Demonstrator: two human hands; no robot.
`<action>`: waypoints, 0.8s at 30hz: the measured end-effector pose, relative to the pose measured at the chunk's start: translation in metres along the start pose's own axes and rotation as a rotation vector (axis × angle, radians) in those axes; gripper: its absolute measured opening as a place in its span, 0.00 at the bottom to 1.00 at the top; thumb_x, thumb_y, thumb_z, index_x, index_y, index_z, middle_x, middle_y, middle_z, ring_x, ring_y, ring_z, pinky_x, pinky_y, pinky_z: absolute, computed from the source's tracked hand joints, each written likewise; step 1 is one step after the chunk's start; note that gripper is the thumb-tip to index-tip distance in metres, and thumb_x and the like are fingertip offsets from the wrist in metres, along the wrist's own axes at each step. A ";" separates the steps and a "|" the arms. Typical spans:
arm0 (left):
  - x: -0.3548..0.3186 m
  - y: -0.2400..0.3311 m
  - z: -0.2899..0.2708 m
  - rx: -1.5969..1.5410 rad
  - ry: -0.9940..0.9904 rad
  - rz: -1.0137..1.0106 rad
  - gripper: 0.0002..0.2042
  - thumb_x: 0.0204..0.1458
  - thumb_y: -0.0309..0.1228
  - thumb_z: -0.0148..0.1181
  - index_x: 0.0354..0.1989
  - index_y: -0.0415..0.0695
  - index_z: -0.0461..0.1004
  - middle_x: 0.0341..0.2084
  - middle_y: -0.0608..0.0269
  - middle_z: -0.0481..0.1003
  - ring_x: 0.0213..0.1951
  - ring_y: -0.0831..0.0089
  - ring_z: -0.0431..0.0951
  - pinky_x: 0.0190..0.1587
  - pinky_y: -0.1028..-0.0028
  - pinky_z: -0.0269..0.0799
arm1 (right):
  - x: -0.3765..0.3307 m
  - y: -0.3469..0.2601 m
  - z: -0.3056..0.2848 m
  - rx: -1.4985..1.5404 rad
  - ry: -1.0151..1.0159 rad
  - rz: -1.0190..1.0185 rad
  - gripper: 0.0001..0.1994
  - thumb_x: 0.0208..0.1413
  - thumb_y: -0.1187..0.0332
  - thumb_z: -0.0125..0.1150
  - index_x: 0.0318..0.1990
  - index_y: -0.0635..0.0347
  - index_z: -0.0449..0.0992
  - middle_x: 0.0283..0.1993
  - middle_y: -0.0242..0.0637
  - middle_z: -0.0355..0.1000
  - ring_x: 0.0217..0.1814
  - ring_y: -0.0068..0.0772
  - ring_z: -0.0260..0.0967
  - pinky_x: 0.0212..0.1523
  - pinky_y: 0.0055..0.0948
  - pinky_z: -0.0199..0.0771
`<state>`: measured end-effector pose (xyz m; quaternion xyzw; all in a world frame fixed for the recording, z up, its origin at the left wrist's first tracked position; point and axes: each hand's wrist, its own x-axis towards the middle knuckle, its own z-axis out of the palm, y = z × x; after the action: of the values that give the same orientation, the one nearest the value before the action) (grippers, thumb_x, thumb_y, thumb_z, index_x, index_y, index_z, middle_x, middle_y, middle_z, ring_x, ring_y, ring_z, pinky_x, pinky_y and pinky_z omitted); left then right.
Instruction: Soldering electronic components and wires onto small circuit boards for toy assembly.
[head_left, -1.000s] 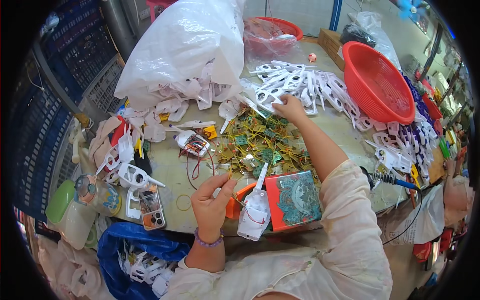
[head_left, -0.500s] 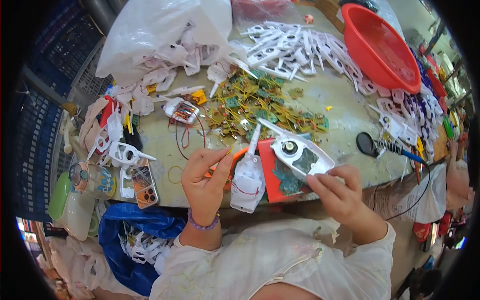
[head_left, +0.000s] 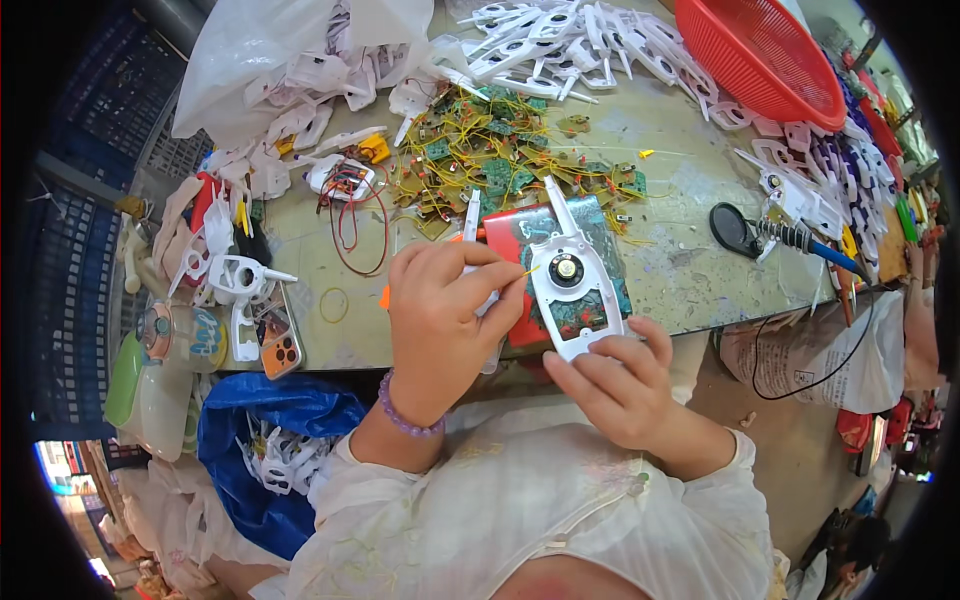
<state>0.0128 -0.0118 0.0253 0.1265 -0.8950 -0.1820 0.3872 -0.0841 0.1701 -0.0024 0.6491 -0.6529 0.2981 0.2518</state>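
Now my right hand grips the white toy shell at the workbench's near edge; my left hand pinches a yellow wire amid clutter.

Bare tabletop right of hands; circuit-board pile blocks beyond.

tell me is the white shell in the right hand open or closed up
Open: the white shell in the right hand lies face-up, speaker and circuit board exposed.

head camera looks steeply down, close over cluttered table
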 end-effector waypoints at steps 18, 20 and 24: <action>0.006 -0.009 -0.006 -0.281 -0.119 -0.009 0.07 0.37 0.21 0.66 0.27 0.43 0.79 0.28 0.63 0.76 0.29 0.68 0.74 0.30 0.72 0.69 | 0.059 0.117 0.001 -0.059 -0.256 -0.087 0.08 0.43 0.73 0.54 0.33 0.59 0.73 0.44 0.37 0.70 0.53 0.42 0.64 0.54 0.38 0.66; 0.018 0.003 0.003 -0.275 -0.167 0.147 0.06 0.37 0.22 0.66 0.25 0.43 0.76 0.31 0.63 0.77 0.35 0.65 0.78 0.36 0.69 0.72 | 0.067 0.121 0.013 -0.033 -0.269 -0.112 0.08 0.43 0.72 0.55 0.34 0.59 0.73 0.44 0.37 0.70 0.54 0.42 0.64 0.54 0.38 0.66; 0.018 0.007 0.022 -0.246 -0.228 0.200 0.06 0.38 0.22 0.66 0.25 0.41 0.77 0.34 0.62 0.80 0.41 0.63 0.80 0.41 0.68 0.72 | 0.071 0.117 0.024 -0.011 -0.280 -0.148 0.09 0.43 0.71 0.55 0.35 0.59 0.72 0.46 0.37 0.70 0.56 0.43 0.64 0.54 0.37 0.66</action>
<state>-0.0163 -0.0070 0.0262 -0.0327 -0.9121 -0.2638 0.3120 -0.2019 0.1006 0.0245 0.7294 -0.6335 0.1817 0.1834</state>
